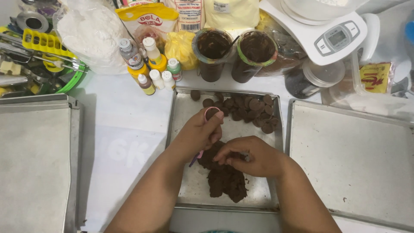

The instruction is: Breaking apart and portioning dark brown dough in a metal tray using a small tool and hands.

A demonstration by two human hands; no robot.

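Far edge of the table — a yellow-and-red bag [146, 19], a pale yellow packet [230, 13], and the white scale's grey screen [337, 37].

Dull metal tray [183, 108]; matt rough brown dough [226, 179]; pink plastic cutter [211, 110].

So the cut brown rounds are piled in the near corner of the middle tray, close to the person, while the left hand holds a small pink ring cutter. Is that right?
Not quite. The head view shows the brown rounds gathered at the far end of the middle tray, away from the person. The left hand does hold the pink ring cutter, and the right hand rests on the dough slab.
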